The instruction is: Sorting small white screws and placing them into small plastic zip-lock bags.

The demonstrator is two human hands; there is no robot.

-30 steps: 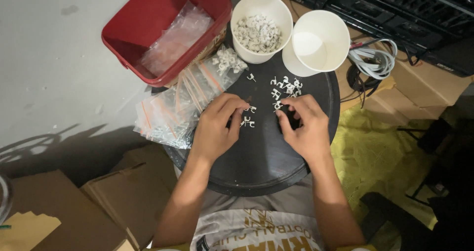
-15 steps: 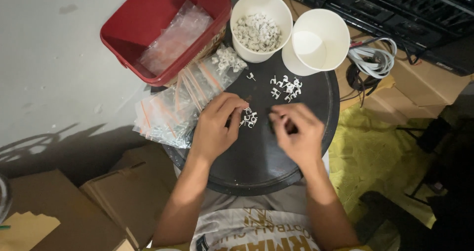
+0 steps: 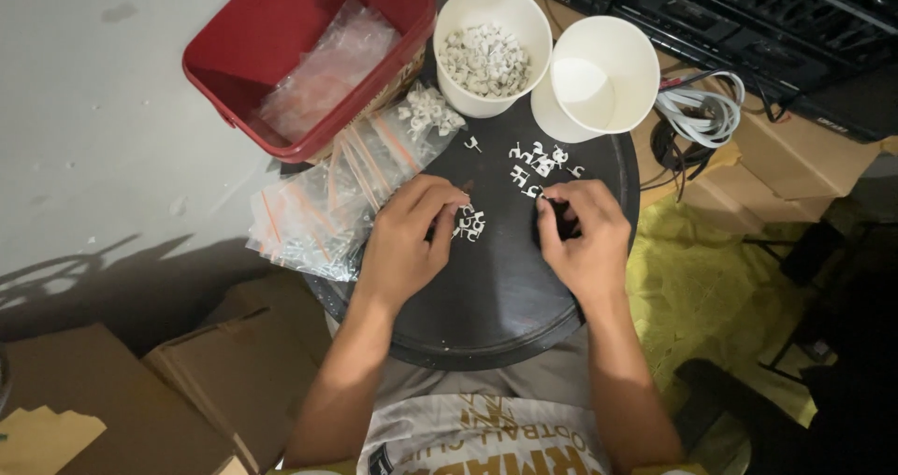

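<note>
A round black tray (image 3: 496, 297) rests on my lap. My left hand (image 3: 407, 237) lies on it, fingertips touching a small cluster of white clips (image 3: 470, 223). On the right, my right hand (image 3: 585, 237) has its fingers curled, thumb and forefinger pinched at the near edge of a bigger scatter of white clips (image 3: 538, 162). Whether a clip sits between those fingers I cannot tell. At the tray's far edge stand a white paper cup full of white clips (image 3: 488, 56) and an empty white cup (image 3: 599, 78) tipped on its side.
A pile of small clear zip bags with orange stripes (image 3: 323, 204) lies left of the tray. A red plastic bin (image 3: 309, 50) holds more clear bags. Cardboard boxes (image 3: 224, 372) sit at lower left, cables (image 3: 702, 115) and black equipment (image 3: 748, 17) at upper right.
My right hand pulled back toward me half a second ago, then reached forward again to the edge of the larger clip scatter. My left hand has stayed by the small cluster.
</note>
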